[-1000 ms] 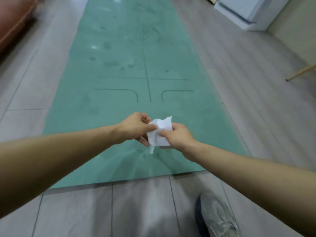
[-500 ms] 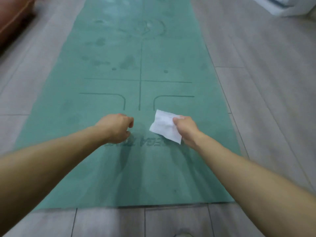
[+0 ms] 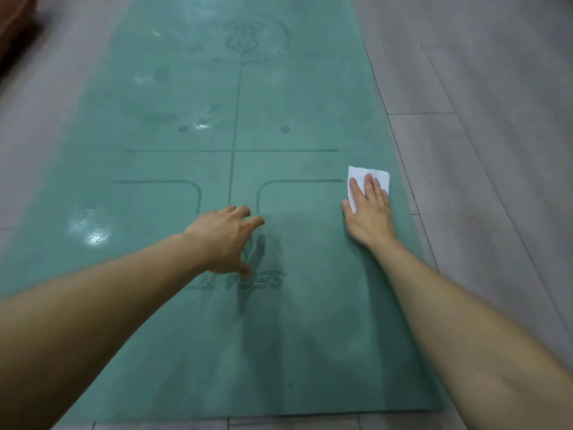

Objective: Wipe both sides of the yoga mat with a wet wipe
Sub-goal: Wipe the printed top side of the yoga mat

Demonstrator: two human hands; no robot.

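The yoga mat [image 3: 235, 330] is green and lies flat and unrolled on a grey plank floor [image 3: 483, 125], running away from the person. The right hand [image 3: 369, 209] lies palm down on the wet wipe [image 3: 356, 176], its fingers straight and close together, pressing the white folded sheet against the mat near the mat's right edge. The wipe shows past the fingertips and beside the thumb side of the hand; the rest is hidden under the palm. Just left of those fingers ends a dark printed line that curves down into a rounded corner.

The left hand [image 3: 224, 237] is out over the middle of the mat with fingers loosely spread and slightly bent, grasping nothing (whether the fingertips actually touch the mat cannot be told). Its shadow falls right under it. Ahead of its fingertips run the centre line and another rounded corner mark.

Below the left thumb there is dark lettering printed upside down to the viewer, partly covered and blurred; it cannot be read with certainty. Far beyond both hands sits a round emblem [image 3: 257, 35] with a small line of text under it, too faint to read. Shiny patches glint on the mat to the left of the left hand
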